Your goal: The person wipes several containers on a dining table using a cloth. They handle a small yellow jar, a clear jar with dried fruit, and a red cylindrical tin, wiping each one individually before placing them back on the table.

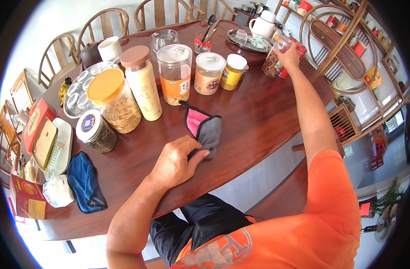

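Observation:
My left hand is closed on a pink and grey cloth that lies on the table, pinching its near end. Stretched far to the right, my right hand grips a clear jar with brown contents. Part of that jar is hidden by the hand. A red container is close beside it, partly covered by my fingers. Left of the jar are a yellow-labelled jar with a white lid, a white-lidded tub and a tall clear canister with an orange label.
A cream bottle, an orange-lidded jar and a dark-filled jar stand left. A blue cloth lies nearer me. At the back are a glass tray and a white jug. Wooden shelving rises right.

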`<action>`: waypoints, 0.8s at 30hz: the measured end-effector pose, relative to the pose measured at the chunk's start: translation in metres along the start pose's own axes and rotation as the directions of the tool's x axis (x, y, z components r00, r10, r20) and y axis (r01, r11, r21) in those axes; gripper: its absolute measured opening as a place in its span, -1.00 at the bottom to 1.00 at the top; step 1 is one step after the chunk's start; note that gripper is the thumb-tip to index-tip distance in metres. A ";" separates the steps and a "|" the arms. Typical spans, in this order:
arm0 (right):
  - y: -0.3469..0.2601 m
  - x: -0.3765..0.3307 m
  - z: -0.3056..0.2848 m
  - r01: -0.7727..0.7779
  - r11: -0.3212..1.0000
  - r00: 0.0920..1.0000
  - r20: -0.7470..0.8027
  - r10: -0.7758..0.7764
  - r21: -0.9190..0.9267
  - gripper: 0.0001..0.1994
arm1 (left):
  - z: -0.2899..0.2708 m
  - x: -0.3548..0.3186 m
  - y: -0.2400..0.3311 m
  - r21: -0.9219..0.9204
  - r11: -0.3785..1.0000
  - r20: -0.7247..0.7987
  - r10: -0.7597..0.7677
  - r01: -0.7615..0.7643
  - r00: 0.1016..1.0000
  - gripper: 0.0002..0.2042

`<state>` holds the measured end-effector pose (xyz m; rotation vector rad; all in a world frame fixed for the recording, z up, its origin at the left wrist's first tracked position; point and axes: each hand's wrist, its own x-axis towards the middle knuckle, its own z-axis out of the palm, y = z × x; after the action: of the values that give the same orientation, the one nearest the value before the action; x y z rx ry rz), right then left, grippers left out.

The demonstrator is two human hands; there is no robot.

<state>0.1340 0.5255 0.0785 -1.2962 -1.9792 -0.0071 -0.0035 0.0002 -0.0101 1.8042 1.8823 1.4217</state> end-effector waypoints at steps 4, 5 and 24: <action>-0.001 -0.022 -0.005 0.008 0.992 0.997 -0.079 0.002 0.126 -0.14 | -0.002 -0.001 -0.005 0.032 0.999 0.003 0.022 -0.022 1.000 -0.81; 0.006 -0.027 -0.008 0.022 0.989 0.995 -0.101 -0.008 0.147 -0.13 | 0.000 -0.001 -0.005 0.034 0.999 -0.009 0.033 -0.033 0.999 -0.80; -0.157 -0.278 -0.168 -0.014 0.243 0.651 0.194 -0.734 0.970 -0.12 | -0.014 0.006 0.007 -0.705 0.709 0.057 0.023 0.024 0.998 0.20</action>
<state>0.1636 0.1659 0.0942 0.1173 -2.1509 1.3472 -0.0102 -0.0030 0.0050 1.4152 1.0434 1.7341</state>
